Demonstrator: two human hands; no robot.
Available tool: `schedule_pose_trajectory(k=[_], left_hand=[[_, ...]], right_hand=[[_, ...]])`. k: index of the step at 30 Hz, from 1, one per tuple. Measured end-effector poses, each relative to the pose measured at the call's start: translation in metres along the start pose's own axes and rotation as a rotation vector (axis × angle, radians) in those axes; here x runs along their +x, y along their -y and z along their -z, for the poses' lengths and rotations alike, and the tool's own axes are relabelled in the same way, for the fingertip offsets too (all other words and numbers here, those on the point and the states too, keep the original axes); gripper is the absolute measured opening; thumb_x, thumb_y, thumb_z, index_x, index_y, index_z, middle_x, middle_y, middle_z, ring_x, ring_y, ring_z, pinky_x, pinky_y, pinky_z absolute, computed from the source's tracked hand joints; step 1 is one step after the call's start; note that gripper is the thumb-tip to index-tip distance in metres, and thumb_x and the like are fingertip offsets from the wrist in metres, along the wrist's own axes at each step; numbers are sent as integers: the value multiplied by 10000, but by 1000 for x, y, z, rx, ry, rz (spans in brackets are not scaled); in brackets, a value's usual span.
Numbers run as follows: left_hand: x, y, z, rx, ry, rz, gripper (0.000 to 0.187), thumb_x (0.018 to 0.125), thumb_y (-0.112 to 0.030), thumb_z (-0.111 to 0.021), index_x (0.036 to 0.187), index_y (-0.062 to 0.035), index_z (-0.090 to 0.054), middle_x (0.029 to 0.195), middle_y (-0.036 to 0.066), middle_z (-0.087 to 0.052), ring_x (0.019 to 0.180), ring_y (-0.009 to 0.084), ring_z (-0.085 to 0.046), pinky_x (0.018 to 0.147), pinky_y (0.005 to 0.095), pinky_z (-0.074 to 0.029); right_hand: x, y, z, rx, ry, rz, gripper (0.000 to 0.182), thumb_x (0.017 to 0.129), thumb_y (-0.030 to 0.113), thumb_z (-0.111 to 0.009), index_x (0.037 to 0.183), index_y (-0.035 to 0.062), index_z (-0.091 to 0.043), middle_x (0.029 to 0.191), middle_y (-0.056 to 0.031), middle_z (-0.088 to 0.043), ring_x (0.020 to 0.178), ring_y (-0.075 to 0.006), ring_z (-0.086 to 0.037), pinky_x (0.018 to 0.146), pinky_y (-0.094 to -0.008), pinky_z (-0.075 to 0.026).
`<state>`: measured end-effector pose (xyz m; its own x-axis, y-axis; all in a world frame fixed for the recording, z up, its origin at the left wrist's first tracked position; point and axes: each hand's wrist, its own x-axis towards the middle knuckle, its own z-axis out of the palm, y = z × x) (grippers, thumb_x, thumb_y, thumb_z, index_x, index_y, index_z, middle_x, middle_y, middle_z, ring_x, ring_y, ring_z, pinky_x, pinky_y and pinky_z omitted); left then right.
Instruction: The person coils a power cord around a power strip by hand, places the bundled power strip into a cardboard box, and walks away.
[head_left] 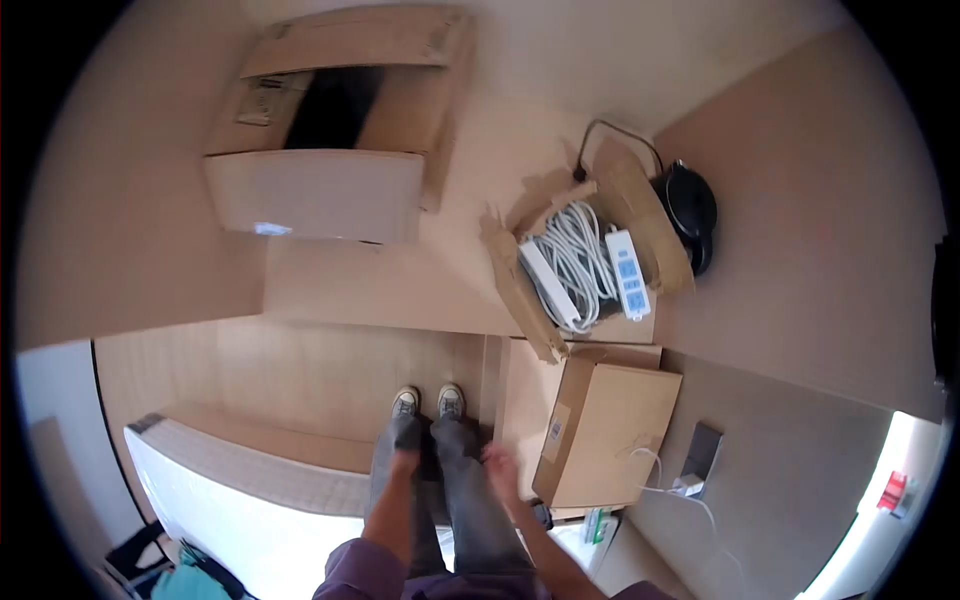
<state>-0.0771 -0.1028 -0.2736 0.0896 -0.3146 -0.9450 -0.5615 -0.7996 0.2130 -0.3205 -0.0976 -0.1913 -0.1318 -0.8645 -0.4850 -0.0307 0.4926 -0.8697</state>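
Observation:
My left hand (404,463) hangs low in front of my left leg; its fingers are hard to make out. Beside my right leg is my right hand (500,468), its fingers loosely apart and nothing seen in them. Just right of that hand sits a closed brown cardboard box (620,430). Farther off, on the shelf, an open cardboard box (527,307) holds a coiled white cable (580,255) with a white power strip (627,272) and another white strip (549,283).
A larger opened carton (320,190) stands on the wooden shelf (470,270) at back left. A black kettle (690,210) is by the right wall. A white-wrapped mattress-like slab (250,500) lies at left. A charger (688,485) with a white cable is at the wall socket.

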Motion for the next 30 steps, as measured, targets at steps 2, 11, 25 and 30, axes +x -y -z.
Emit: schedule_pose_trajectory(k=[2, 11, 25, 30], left_hand=[[-66, 87, 19, -5, -309, 225, 465, 795, -371, -622, 1132, -50, -623, 1156, 176, -621, 1130, 309, -565, 950, 427, -447], [-219, 159, 128, -986, -570, -347, 293, 966, -207, -437, 1176, -60, -579, 855, 109, -693, 722, 158, -663, 645, 298, -501], [-292, 182, -273, -2166, -596, 694, 265, 875, -226, -495, 741, -41, -629, 673, 107, -669, 481, 190, -576, 417, 324, -436], [-294, 104, -283, -2638, -561, 768, 144, 838, -168, -552, 827, -50, -635, 707, 84, -658, 564, 189, -610, 475, 326, -472]], right_hand=[[-56, 45, -25, -697, 469, 149, 222, 824, 191, -616, 1028, 103, -625, 861, -56, -636, 839, -155, -602, 773, -329, -483], [75, 49, -22, -935, 834, 89, 155, 775, 200, -674, 869, 77, -688, 798, -83, -680, 727, -171, -645, 677, -320, -514], [339, 90, -11, -1502, 915, 21, 209, 808, 207, -601, 893, 22, -650, 772, -109, -642, 614, -228, -582, 541, -439, -458], [134, 77, -238, -1472, 1350, 218, 281, 778, 232, -640, 944, 7, -660, 843, -135, -671, 757, -217, -638, 649, -381, -511]])
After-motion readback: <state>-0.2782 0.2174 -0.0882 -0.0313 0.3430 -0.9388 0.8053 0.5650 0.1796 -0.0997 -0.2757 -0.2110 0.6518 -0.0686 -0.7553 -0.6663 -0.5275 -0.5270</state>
